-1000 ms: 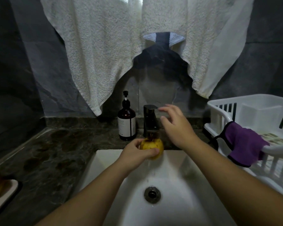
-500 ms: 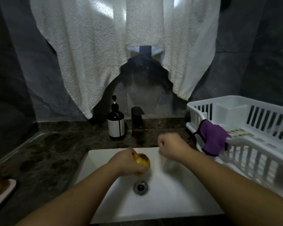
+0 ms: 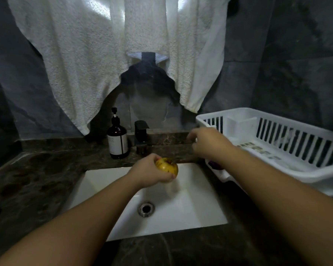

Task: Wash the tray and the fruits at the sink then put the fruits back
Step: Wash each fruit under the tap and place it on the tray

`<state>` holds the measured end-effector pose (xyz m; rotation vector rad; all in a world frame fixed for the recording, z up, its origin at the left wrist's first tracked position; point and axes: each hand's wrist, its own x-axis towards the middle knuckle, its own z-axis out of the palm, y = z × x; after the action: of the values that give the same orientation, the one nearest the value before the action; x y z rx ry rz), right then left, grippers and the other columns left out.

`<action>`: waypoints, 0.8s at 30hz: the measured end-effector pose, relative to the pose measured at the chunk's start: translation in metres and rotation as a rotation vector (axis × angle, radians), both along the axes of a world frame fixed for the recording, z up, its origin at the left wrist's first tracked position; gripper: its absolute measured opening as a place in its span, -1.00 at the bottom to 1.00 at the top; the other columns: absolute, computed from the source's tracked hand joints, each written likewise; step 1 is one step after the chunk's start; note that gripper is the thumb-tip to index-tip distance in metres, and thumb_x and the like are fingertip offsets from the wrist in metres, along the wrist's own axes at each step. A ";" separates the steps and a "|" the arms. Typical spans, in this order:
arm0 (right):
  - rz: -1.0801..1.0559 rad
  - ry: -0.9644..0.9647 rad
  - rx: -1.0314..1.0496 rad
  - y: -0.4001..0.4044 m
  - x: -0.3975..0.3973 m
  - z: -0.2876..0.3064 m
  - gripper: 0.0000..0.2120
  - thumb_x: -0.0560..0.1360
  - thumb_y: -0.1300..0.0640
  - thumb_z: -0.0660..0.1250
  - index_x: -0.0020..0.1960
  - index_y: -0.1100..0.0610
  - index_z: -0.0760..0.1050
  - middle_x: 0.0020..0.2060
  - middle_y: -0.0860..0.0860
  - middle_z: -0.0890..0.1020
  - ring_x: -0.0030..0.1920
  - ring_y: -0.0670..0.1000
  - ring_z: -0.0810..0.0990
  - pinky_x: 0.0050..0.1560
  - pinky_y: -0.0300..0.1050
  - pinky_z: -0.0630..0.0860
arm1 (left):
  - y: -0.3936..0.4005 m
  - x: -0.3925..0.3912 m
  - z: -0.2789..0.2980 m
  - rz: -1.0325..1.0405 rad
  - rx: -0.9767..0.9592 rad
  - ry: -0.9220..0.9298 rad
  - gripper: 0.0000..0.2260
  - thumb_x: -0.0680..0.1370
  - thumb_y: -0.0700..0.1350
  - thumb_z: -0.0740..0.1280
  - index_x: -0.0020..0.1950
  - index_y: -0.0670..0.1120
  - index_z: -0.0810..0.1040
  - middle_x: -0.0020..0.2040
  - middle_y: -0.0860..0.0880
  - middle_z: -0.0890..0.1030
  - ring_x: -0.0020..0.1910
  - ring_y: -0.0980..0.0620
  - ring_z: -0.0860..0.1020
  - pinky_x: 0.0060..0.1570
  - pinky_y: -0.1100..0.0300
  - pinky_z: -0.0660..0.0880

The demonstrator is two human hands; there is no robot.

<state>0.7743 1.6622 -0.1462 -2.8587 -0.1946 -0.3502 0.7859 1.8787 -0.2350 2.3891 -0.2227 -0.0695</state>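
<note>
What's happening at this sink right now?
A person stands at a white sink set in a dark counter. The left hand grips a yellow, spotted fruit above the basin. The right hand reaches toward the white dish rack beside the sink; it is blurred, and whether it holds anything cannot be told. No water shows at the faucet. A soap bottle stands beside the faucet.

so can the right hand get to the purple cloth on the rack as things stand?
Probably yes. The right hand holds nothing and hovers by the near corner of the white dish rack, just above the purple cloth. Nothing lies between them; the left hand is busy with the yellow fruit.
</note>
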 end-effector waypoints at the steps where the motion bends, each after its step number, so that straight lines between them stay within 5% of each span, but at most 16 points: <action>1: -0.067 -0.019 -0.064 -0.006 0.000 0.014 -0.66 0.55 0.16 0.32 0.30 -0.01 0.58 0.19 0.07 0.63 0.13 0.12 0.60 0.06 -0.05 0.55 | -0.005 0.000 0.003 -0.007 -0.087 0.006 -0.10 0.03 0.39 0.52 0.33 0.15 0.43 0.12 0.14 0.54 0.07 0.10 0.55 0.00 0.12 0.59; 7: -0.329 0.332 -0.213 -0.030 -0.004 0.029 -0.58 0.65 -0.01 0.22 0.37 0.26 0.46 0.26 0.20 0.58 0.21 0.21 0.56 0.14 0.03 0.48 | -0.034 -0.002 0.009 0.014 -0.661 0.114 -0.23 0.27 0.12 0.65 0.39 0.04 0.40 0.26 0.00 0.49 0.20 -0.06 0.57 0.26 -0.08 0.60; 12: -0.360 0.142 -0.191 -0.041 -0.001 0.032 -0.72 0.59 0.17 0.30 0.25 0.23 0.58 0.12 0.17 0.64 0.11 0.18 0.62 0.06 -0.02 0.55 | -0.043 -0.010 0.014 0.056 -1.028 0.266 -0.48 0.53 -0.04 0.55 0.37 -0.01 0.35 0.26 -0.07 0.47 0.24 -0.11 0.57 0.10 0.06 0.62; 17: -0.112 -0.296 0.218 -0.015 -0.015 0.025 -0.70 0.55 0.01 0.35 0.25 0.03 0.64 0.09 0.05 0.69 0.11 0.08 0.62 0.02 -0.15 0.43 | -0.050 -0.017 0.030 0.077 -1.308 0.355 -0.86 0.64 -0.10 0.40 0.15 -0.10 0.53 0.19 -0.18 0.58 0.24 -0.17 0.62 0.04 0.05 0.64; 19: 0.022 -0.324 0.452 0.003 -0.025 0.010 -0.72 0.49 -0.03 0.43 0.19 -0.06 0.66 0.05 -0.09 0.69 0.04 -0.07 0.61 0.01 -0.18 0.46 | -0.050 -0.021 0.032 0.077 -1.381 0.372 -0.84 0.64 -0.09 0.38 0.18 -0.13 0.56 0.14 -0.22 0.63 0.10 -0.16 0.67 -0.06 0.06 0.68; 22: 0.146 -0.324 0.713 0.027 -0.026 -0.021 -0.84 0.48 -0.03 0.49 0.05 -0.18 0.65 0.06 -0.17 0.55 0.06 -0.25 0.52 0.09 -0.22 0.53 | -0.051 -0.026 0.031 0.037 -1.477 0.439 -0.66 0.65 -0.03 0.35 0.36 -0.17 0.55 0.20 -0.26 0.67 0.15 -0.18 0.67 0.28 -0.07 0.59; 24: 0.208 -0.336 0.787 0.039 -0.027 -0.037 -0.84 0.50 -0.01 0.48 -0.02 -0.27 0.59 0.16 -0.17 0.44 0.14 -0.33 0.42 0.12 -0.45 0.39 | -0.051 -0.030 0.029 -0.002 -1.497 0.436 -0.59 0.64 0.04 0.36 0.41 -0.16 0.56 0.26 -0.25 0.67 0.21 -0.18 0.67 0.34 -0.08 0.56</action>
<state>0.7474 1.7008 -0.1832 -1.9768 -0.3263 -0.6835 0.7564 1.8281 -0.2061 0.8480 -0.0193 -0.2965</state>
